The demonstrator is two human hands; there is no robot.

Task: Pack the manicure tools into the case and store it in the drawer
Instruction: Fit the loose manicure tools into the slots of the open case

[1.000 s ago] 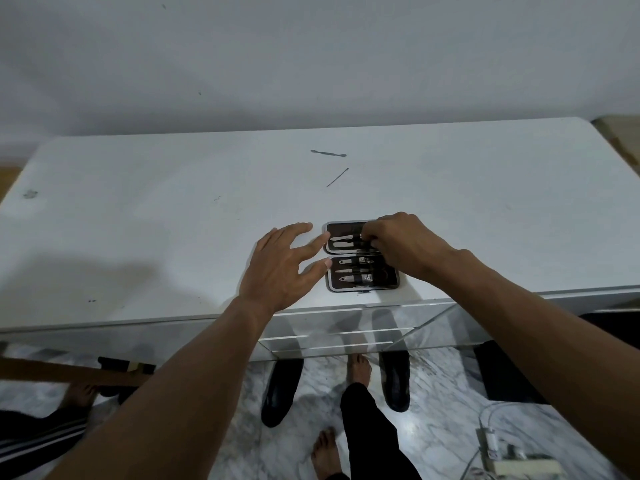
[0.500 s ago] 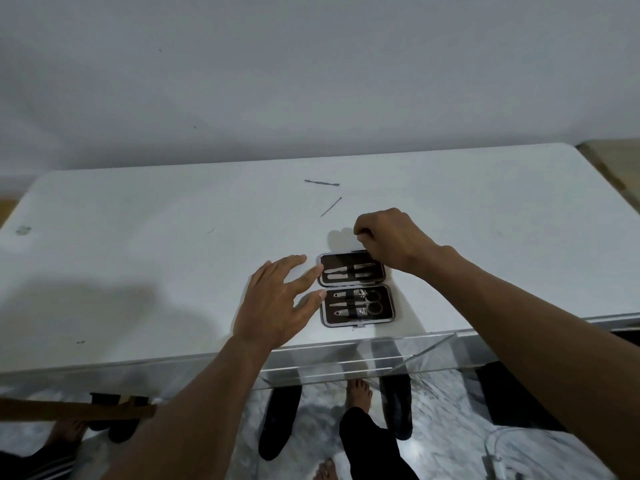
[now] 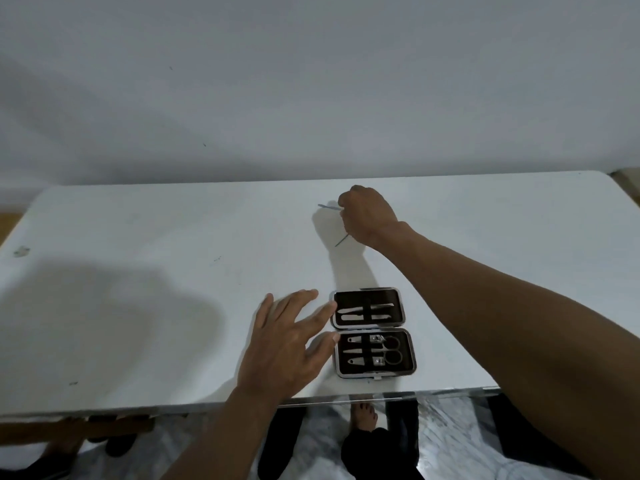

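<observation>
Two loose tools (image 3: 329,206) lie under and just beside your right hand (image 3: 369,214), which has curled narrow over them; whether it grips one, I cannot tell. Your left hand (image 3: 287,344) rests spread wide on the counter (image 3: 138,271), fingertips against the open case (image 3: 372,332), probably to steady it for loading.

White table (image 3: 138,258) with a rounded far right corner, set against a pale wall. An open case (image 3: 372,332) of manicure tools is laid flat near the front edge. Two thin metal tools (image 3: 328,206) and (image 3: 341,241) are seen farther back, well apart from the case.
</observation>
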